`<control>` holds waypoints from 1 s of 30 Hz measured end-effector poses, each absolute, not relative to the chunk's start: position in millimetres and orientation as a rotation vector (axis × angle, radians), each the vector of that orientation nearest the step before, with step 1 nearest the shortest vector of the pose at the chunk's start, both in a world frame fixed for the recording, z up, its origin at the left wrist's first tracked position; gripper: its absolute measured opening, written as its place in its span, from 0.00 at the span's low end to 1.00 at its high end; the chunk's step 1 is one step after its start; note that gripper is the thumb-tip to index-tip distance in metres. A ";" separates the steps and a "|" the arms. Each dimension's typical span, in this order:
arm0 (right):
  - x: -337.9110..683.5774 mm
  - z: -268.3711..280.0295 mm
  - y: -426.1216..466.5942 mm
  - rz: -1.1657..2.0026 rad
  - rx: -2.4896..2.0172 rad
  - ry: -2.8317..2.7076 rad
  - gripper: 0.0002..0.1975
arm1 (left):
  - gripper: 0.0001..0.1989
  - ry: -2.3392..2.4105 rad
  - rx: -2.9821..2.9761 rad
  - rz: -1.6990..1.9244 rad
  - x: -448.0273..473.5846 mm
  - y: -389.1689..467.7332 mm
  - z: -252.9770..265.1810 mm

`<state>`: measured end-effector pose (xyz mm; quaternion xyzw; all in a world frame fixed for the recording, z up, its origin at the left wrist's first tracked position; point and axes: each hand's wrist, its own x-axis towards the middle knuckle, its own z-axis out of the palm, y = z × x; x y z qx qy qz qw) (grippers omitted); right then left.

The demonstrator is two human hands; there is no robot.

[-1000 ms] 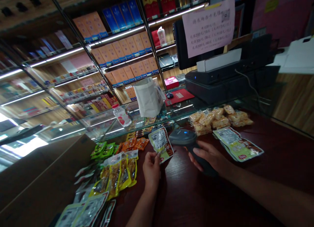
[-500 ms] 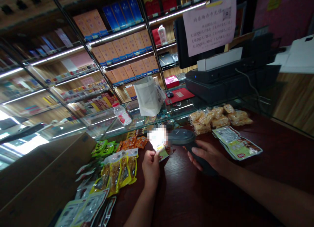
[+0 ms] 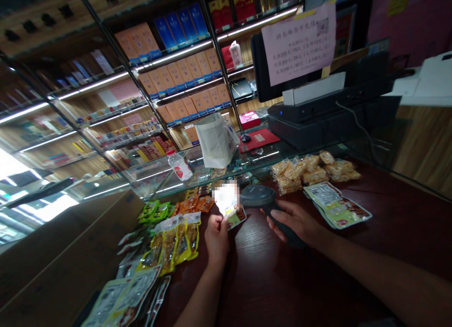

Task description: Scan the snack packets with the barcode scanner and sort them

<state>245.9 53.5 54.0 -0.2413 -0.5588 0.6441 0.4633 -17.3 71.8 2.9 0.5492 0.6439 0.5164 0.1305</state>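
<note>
My left hand (image 3: pixel 216 237) pinches the lower edge of a snack packet (image 3: pixel 236 217), holding it up over the dark counter. Bright light and a pixelated patch hide the packet's upper part. In my right hand (image 3: pixel 294 222) is a dark handheld barcode scanner (image 3: pixel 259 195), its head facing left toward the packet at close range. Similar green and white packets (image 3: pixel 337 205) lie stacked to the right of the scanner. Yellow-edged snack packets (image 3: pixel 176 240) spread out left of my left hand, with orange packets (image 3: pixel 192 204) and green packets (image 3: pixel 154 212) behind them.
A cardboard box (image 3: pixel 70 251) stands at the left, with more flat packets (image 3: pixel 123 296) beside it. Wrapped pastries (image 3: pixel 310 169) are piled behind the scanner. On the glass case are a white bag (image 3: pixel 216 141) and a bottle (image 3: pixel 179 166). A monitor (image 3: pixel 257 68) rises at the back right.
The view has shifted slightly. Both hands keep their holds, and the scanner still faces the packet, a little more of whose lower right corner now shows.
</note>
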 end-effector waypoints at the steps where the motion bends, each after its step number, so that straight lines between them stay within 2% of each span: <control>1: 246.0 53.8 53.6 1.578 -0.592 -1.375 0.19 | 0.12 1.882 1.603 1.499 -17.1 71.3 3.2; 15: 246.0 54.7 51.0 1.565 -0.586 -1.383 0.21 | 0.09 1.806 1.588 1.615 -11.4 66.4 3.0; 21: 249.5 55.9 45.3 1.620 -0.585 -1.331 0.20 | 0.12 1.733 1.421 1.736 -0.1 51.5 17.4; 30: 256.1 56.2 45.4 1.653 -0.650 -1.226 0.16 | 0.20 1.651 0.956 1.848 -67.6 -43.0 73.3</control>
